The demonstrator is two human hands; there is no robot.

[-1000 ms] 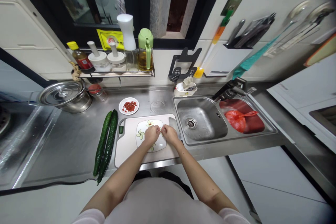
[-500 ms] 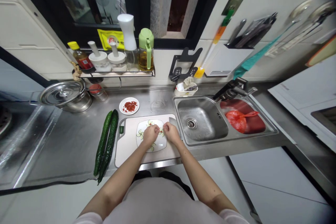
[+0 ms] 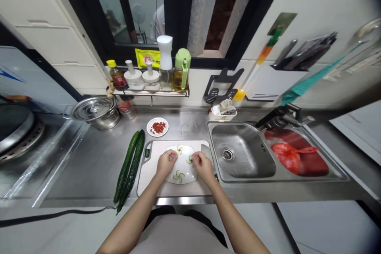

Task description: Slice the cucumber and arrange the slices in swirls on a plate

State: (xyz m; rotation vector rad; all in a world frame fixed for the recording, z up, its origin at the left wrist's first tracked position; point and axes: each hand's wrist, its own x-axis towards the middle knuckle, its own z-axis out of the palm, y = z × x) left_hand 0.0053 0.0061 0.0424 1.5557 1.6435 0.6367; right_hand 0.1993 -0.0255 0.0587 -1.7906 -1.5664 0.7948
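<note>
A white plate (image 3: 186,172) lies on a pale cutting board (image 3: 149,178), with cucumber slices (image 3: 179,176) laid in curved pinwheel shapes on it. Small red bits show among the slices at its far side. Over the plate's left edge is my left hand (image 3: 166,163), its fingertips pinched together. My right hand (image 3: 203,164) is at the opposite edge, thumb and fingers pinched beside a slice group. Whatever either pinch holds is too small to name. Beyond the board sits a small white dish (image 3: 150,132) of red dried pieces (image 3: 158,127).
Two whole cucumbers (image 3: 135,166) lie left of the board, and a cucumber stub (image 3: 147,153) rests in its corner. A knife (image 3: 205,150) lies along the right side. The double sink (image 3: 214,174) holds a red bag (image 3: 287,156). A lidded pot (image 3: 104,121) stands back left.
My hands have moved apart, from close together over the plate's far part to its left and right edges. More of the plate and its slices shows. The camera view has shifted.
</note>
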